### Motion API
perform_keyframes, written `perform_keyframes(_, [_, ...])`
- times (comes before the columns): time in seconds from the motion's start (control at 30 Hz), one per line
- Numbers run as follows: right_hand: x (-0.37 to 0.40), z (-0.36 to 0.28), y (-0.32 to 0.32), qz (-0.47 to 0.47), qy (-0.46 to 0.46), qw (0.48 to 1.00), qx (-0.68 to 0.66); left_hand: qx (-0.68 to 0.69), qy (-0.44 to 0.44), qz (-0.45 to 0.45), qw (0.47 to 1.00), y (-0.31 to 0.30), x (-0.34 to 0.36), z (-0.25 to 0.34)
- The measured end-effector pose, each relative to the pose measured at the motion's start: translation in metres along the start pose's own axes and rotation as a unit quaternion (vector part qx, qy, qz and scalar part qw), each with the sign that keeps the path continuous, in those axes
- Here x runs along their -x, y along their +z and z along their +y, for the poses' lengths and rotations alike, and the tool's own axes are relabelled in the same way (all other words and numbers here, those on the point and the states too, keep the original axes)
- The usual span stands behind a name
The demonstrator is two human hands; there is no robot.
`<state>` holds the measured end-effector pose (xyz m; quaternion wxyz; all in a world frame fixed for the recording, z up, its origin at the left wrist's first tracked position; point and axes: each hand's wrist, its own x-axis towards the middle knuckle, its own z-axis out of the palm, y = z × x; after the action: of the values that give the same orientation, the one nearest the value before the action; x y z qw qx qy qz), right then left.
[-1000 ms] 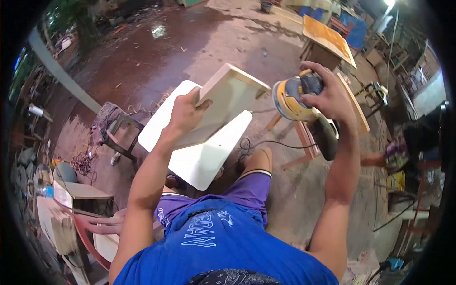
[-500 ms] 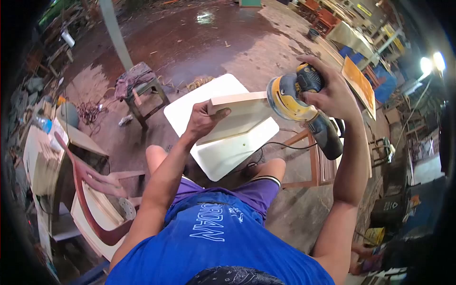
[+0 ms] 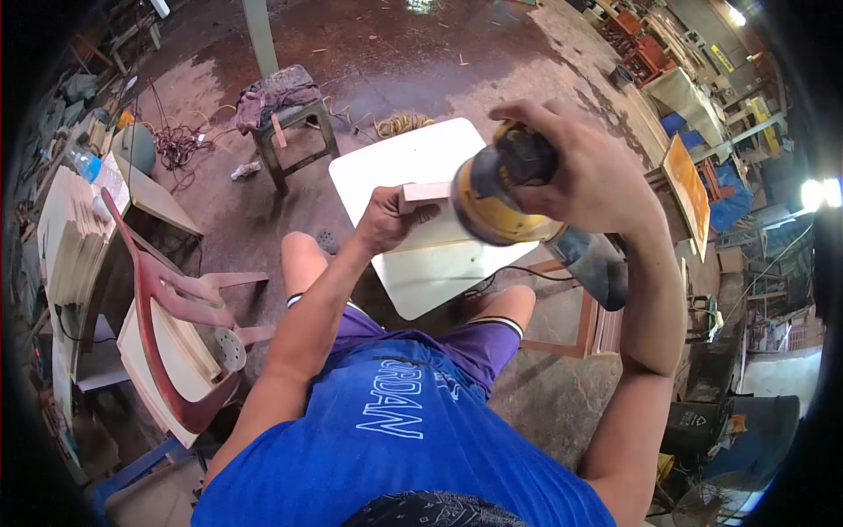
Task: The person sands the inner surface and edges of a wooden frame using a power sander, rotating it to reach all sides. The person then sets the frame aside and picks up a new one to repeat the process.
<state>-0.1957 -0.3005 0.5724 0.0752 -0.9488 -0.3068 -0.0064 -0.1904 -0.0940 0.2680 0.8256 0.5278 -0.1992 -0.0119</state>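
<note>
My left hand [image 3: 389, 221] grips the near-left end of a pale wooden board [image 3: 427, 191], thumb on one face and fingers behind it. The board is held on edge above a white rounded-corner tabletop [image 3: 430, 285]. My right hand [image 3: 590, 171] wraps around the head of a yellow and black random orbital sander [image 3: 481, 209]. The sander's round pad faces left, right at the board's right end, and its body hides part of the board. A dark dust canister [image 3: 595, 270] hangs below the sander, under my right wrist.
At left stand a reddish plastic chair [image 3: 180, 294] with boards on it and a stack of pale panels [image 3: 75, 237]. A cloth-topped stool [image 3: 285, 119] is beyond the tabletop. A cord [image 3: 536, 275] runs right of it, near a wooden frame [image 3: 575, 321].
The sander has moved left along the board and is now tilted differently, covering more of it. The board's top edge looks shorter, and the view has shifted slightly.
</note>
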Motion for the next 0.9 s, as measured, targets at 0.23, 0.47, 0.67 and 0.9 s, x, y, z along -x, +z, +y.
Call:
perform_keyframes(0.23, [-0.025, -0.056, 0.014, -0.011, -0.058, 0.998, 0.023, -0.031, 0.025, -0.031, 0.999, 0.004, 0.017, 0.008])
perform_keyframes(0.47, [-0.007, -0.019, 0.005, -0.006, 0.032, 0.999, -0.003, -0.066, 0.042, -0.007, 0.997, 0.017, 0.015, 0.018])
perform_keyframes(0.67, [0.003, 0.017, -0.003, 0.001, 0.098, 0.995, 0.007, -0.091, 0.061, -0.004, 0.994, 0.015, 0.01, 0.005])
perform_keyframes(0.9, [-0.009, -0.063, 0.021, 0.007, 0.012, 1.0, 0.001, -0.335, 0.144, -0.013, 0.931, -0.026, 0.027, -0.02])
